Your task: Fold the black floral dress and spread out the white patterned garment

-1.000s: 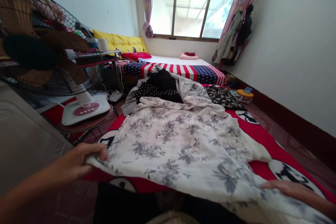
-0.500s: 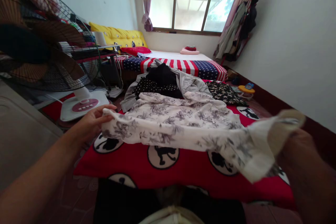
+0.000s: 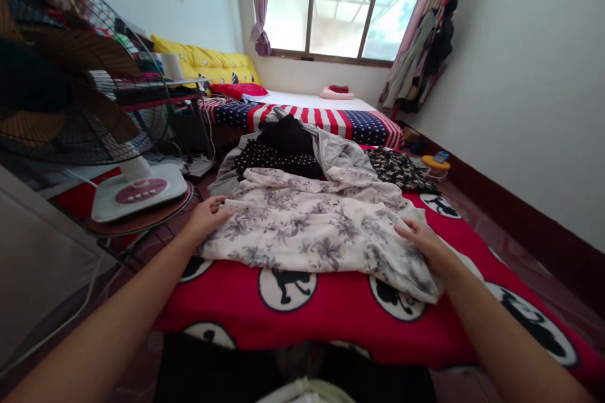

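Note:
A white shirt with grey flowers (image 3: 302, 233) lies spread in front of me on a red blanket with cat prints (image 3: 331, 321). At its left edge, my left hand (image 3: 207, 220) pinches the cloth between thumb and fingers. My right hand (image 3: 423, 242) rests on the shirt's right part, fingers stretched out and lying on the fabric. Some folds run across the shirt, and its far edge touches a heap of clothes.
Behind the shirt are a black dotted garment (image 3: 278, 157), a grey garment (image 3: 343, 151) and a dark floral garment (image 3: 401, 170). An electric fan (image 3: 139, 189) stands on a stool at left. A yellow stool (image 3: 435, 164) is at right, a bed (image 3: 321, 119) beyond.
The stretched front part of the shirt has come down flat onto the rest. Both hands moved forward and inward; the right hand let go of the cloth it held up.

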Motion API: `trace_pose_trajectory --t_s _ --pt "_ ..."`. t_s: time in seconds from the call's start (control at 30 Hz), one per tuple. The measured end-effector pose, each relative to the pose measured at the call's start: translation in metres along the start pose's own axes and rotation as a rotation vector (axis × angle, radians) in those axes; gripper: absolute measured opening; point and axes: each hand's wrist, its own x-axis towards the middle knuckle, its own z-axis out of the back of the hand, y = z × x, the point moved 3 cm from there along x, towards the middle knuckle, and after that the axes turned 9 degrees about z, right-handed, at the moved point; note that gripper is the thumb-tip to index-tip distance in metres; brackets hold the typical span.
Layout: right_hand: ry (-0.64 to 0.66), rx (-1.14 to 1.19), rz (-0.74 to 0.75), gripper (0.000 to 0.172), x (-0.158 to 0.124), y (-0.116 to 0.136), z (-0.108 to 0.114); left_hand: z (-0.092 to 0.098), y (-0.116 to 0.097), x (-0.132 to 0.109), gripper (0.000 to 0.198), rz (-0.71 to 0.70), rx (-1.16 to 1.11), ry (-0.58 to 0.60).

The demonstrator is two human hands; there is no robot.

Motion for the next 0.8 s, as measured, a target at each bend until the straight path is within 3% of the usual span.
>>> trace_pose_trajectory --t_s 0.1,0.17,0.23,0.3,0.4,0.47,0.53,0.6,0.7,0.8 --pt "-0.005 0.042 -0.026 0.064 -0.012 0.011 0.008 0.008 -0.004 -0.002 0.048 -0.133 0.31 -0.174" --pt "-0.116 0.031 0.008 0.066 -0.023 0.012 0.021 0.005 -0.013 -0.011 0.045 -0.292 0.481 -0.306" --pt "-0.209 -0.005 0.043 0.061 -0.036 0.005 0.036 -0.007 -0.025 -0.03 0.042 -0.49 0.526 -0.361" --pt "-0.211 -0.056 0.069 0.051 -0.053 -0.002 0.052 -0.03 -0.036 -0.056 0.036 -0.668 0.471 -0.226" --pt "-0.097 -0.12 0.074 0.042 -0.079 -0.008 0.071 -0.073 -0.049 -0.103 0.031 -0.863 0.423 0.195" --pt "0.007 -0.136 0.103 0.039 -0.093 -0.006 0.079 -0.097 -0.053 -0.128 0.03 -0.942 0.457 0.376" --pt "0.097 -0.173 0.179 0.039 -0.102 -0.002 0.081 -0.113 -0.054 -0.141 0.028 -0.982 0.483 0.428" --pt "0.14 -0.237 0.272 0.034 -0.105 0.002 0.081 -0.12 -0.051 -0.142 0.025 -0.984 0.482 0.409" --pt "0.115 -0.322 0.349 0.017 -0.103 0.0 0.079 -0.122 -0.046 -0.132 0.028 -0.96 0.485 0.367" --pt "0.035 -0.37 0.407 0.013 -0.097 -0.006 0.085 -0.116 -0.043 -0.122 0.032 -0.931 0.522 0.381"
